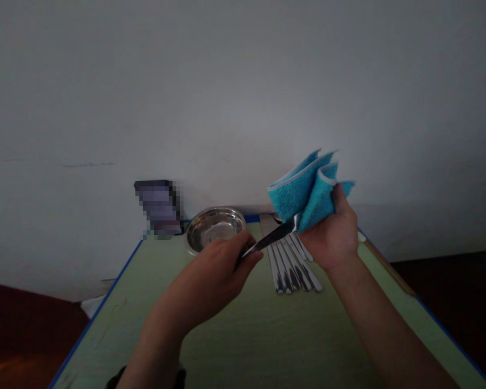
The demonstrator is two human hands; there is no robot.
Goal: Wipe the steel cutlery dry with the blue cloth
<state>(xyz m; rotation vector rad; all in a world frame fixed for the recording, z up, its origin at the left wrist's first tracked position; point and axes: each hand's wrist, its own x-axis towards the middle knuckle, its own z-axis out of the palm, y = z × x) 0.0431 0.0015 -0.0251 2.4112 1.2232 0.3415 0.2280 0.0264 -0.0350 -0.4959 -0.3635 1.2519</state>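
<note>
My left hand (222, 267) is closed round the handle end of a metal piece of cutlery (274, 235), held tilted above the table. Its far end goes into a folded blue cloth (303, 189), so I cannot tell whether it is a spoon, a fork or something else. Fingers and thumb of my right hand (335, 237) grip the cloth, which folds about that hidden end. Below and behind my right hand, several metal cutlery pieces (287, 267) lie side by side on the table, handles toward me; their far ends are largely covered from view.
A shiny metal bowl (194, 237) stands at the back of the pale green table (243, 346), partly behind my left hand. To its left, a blurred phone-like device (157, 208) leans against the wall (243, 97). A brown strip (389, 270) runs along the right edge.
</note>
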